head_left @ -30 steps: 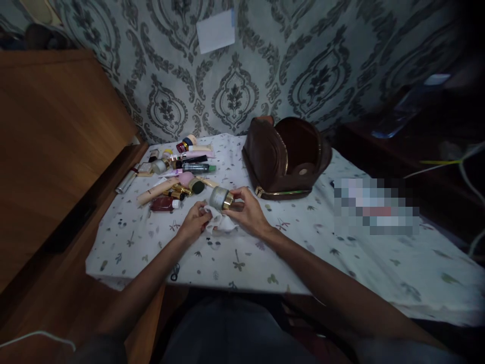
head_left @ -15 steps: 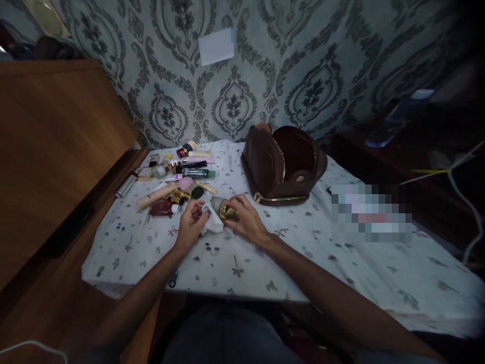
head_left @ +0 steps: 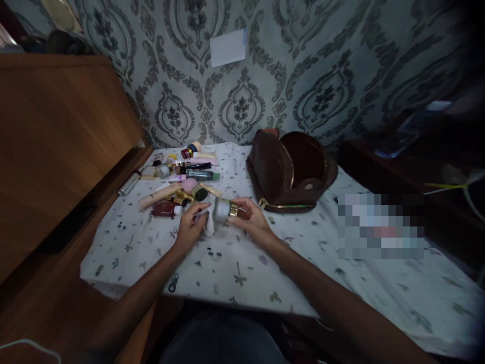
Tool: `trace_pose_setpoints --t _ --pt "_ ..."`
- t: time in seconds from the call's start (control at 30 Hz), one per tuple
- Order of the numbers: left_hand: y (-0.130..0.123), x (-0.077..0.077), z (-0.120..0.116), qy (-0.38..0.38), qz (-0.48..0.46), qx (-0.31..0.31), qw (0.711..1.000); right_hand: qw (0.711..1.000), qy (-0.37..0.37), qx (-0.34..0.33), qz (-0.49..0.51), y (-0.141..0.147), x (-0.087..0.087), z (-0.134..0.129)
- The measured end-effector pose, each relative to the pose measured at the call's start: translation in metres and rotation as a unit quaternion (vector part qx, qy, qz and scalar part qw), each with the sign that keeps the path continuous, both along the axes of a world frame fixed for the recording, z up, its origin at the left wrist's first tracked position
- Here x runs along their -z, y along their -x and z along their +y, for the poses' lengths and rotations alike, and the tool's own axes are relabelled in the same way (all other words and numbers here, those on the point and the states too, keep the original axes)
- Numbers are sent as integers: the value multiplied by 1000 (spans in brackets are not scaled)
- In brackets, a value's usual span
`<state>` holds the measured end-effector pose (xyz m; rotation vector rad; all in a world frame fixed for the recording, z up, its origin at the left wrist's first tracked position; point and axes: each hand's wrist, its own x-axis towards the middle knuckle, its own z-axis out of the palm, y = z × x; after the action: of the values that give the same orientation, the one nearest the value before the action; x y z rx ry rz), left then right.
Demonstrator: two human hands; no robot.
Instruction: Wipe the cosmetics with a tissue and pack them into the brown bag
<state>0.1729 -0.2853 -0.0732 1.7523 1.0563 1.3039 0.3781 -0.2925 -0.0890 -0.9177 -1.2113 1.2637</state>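
Observation:
My right hand (head_left: 252, 217) grips a frosted bottle (head_left: 222, 209) by its gold end, the bottle lying sideways above the cloth. Pinched in my left hand (head_left: 191, 225) is a white tissue (head_left: 209, 222), which is against or very near the bottle's left end. Just left of that hand lies a dark red bottle (head_left: 163, 209) with a white cap. A dark green-capped item (head_left: 199, 191) and a pink sponge-like piece (head_left: 189, 184) rest behind it. Farther right stands an open brown bag (head_left: 271, 169) with a gold zipper.
Several tubes and jars (head_left: 199, 175) are grouped at the back left of the patterned tablecloth (head_left: 242, 283). A wooden cabinet (head_left: 68, 116) borders the left side. A clear bottle (head_left: 409, 131) lies at the far right, beyond a blurred-out patch.
My right hand has turned the frosted bottle, so more of its body shows. The tissue has shifted left, off the bottle's underside. The whole view has moved slightly.

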Motion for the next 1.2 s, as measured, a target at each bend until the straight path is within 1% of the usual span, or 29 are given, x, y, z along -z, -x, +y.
trace_pose_setpoints --t 0.07,0.13,0.27,0.4,0.5,0.63,0.7,0.83,0.93,1.0,1.07,1.2 --pt "-1 -3 -3 -21 9 5 1000 1000 10 13 13 -2 0 1" --pt "-2 -5 -5 -39 4 5 999 1000 7 13 3 -2 0 2" --pt "-1 -10 -5 -51 -5 -13 999 999 -20 -8 -45 1 -1 -1" --pt "1 -13 -4 -47 5 -18 999 998 -22 -30 -46 3 -1 -3" --pt "1 -12 -2 -14 7 -4 1000 998 -17 -37 -43 3 -3 -4" --pt "-1 -8 -1 84 -21 11 996 999 -13 -35 -34 1 -7 -5" --pt "-2 -8 -2 123 -42 28 991 999 -17 -29 -29 1 -7 -5" --pt "-3 -9 -5 190 -69 84 976 999 -35 -14 -21 3 -2 -3" --pt "-4 -10 -7 243 -79 95 962 997 -59 0 -41 5 1 -4" --pt "-4 -10 -7 257 -89 100 957 995 -80 12 -61 5 2 -4" --pt "-4 -9 -7 251 -92 107 958 991 -104 22 -79 4 2 -5" --pt "-3 -7 -7 195 -73 118 971 984 -141 24 -106 2 1 -6"
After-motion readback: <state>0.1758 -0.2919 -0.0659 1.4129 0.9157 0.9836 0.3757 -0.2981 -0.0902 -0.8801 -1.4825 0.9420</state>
